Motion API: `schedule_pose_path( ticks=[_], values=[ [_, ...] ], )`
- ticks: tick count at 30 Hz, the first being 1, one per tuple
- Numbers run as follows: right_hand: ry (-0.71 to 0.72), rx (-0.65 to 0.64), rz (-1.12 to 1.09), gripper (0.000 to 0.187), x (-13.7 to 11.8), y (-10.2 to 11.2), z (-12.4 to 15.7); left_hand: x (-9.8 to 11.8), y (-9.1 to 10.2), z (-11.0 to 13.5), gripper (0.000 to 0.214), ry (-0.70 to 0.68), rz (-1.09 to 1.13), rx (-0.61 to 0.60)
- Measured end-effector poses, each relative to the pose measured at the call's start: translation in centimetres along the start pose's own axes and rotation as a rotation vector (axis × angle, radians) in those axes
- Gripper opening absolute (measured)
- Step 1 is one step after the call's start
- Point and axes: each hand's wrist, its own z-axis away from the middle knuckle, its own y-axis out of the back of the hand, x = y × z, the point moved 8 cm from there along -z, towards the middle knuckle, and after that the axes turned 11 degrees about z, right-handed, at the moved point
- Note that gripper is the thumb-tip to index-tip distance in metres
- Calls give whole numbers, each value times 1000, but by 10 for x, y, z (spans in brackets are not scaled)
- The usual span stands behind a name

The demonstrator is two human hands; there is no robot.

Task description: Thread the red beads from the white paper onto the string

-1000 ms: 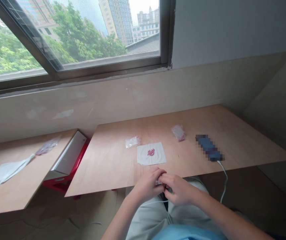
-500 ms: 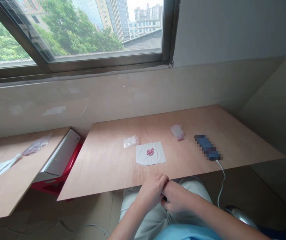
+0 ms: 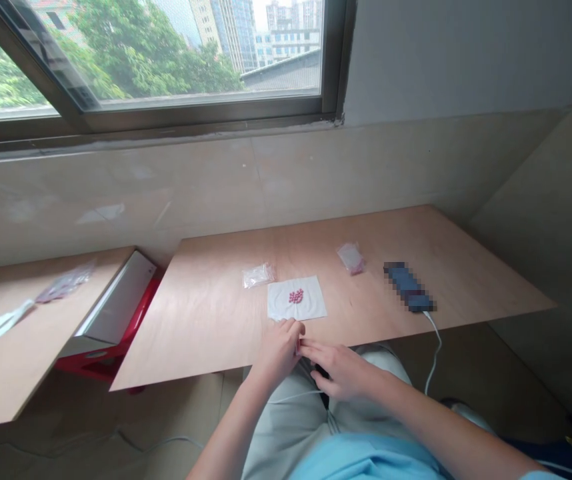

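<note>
At the front edge of the table my left hand is closed, its fingers curled down. A small reddish spot shows at its fingertips, too small to name. My right hand reaches in from the right with its fingers stretched out, the tips at or very near my left fingers; its thumb stands apart below. Something dark, partly hidden, shows under the right palm. Just beyond the hands a white cloth lies flat, bearing a small cluster of pinkish-red beads.
A clear plastic bag lies left of the cloth, and a bag with pink contents behind it to the right. A blurred-out dark device trails a white cable over the edge. A second table stands left, beside a red stool.
Both hands have moved up and left toward the cloth. They were clasped together; now the right fingers are stretched out and the hands are further apart. The view has shifted slightly.
</note>
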Motion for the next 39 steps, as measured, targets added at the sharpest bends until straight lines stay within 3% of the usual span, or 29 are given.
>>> schedule_pose_path(
  ticks=[5,8,14,17,23,29,34,39],
  values=[
    [-2,26,-4,65,7,0,0,-14,7,0,21,16,13,47],
    [-44,63,22,59,18,2,2,-29,11,-1,17,54,43,91],
    [-134,140,64,46,43,6,5,-63,13,-2,37,164,306,285],
    [-146,153,68,42,52,2,5,-71,6,-3,32,199,409,323],
    [-207,270,41,30,83,11,-7,-70,1,-3,19,179,423,364],
    [-386,441,36,28,136,29,-52,-67,2,-3,18,186,419,365],
    [-404,422,94,23,160,22,-91,-67,2,-4,18,213,434,361],
    [-388,418,170,17,172,11,-101,-66,4,-5,17,194,453,369]
  ],
)
